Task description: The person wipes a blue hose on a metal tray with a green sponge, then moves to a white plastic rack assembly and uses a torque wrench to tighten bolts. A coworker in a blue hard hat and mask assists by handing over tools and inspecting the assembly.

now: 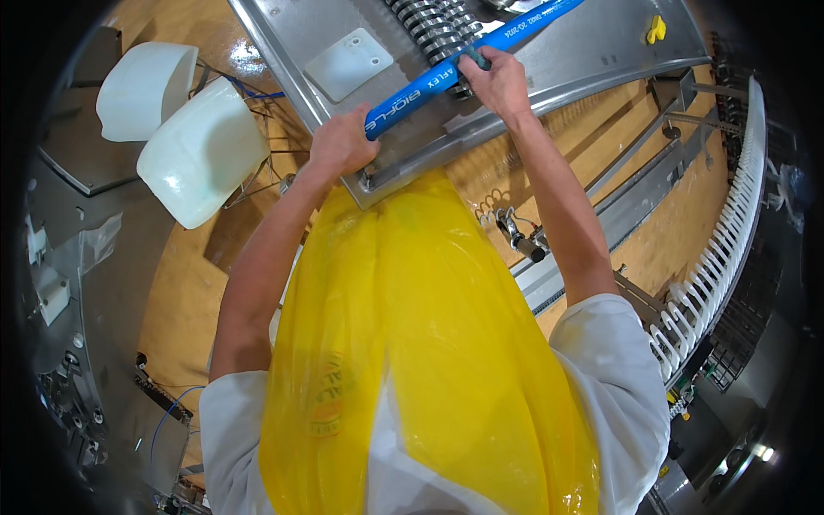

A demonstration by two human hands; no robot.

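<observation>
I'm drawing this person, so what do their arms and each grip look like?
The left grip and right grip are bare, without gloves. The left forearm and right forearm are bare too, up to short, loose, plain white sleeves.

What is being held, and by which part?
The left hand holds the blue hose at its near end; the right hand holds a green pad against it, farther along.

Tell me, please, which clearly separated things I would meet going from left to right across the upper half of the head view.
Two white curved panels → left hand → right hand → small yellow object.
</observation>
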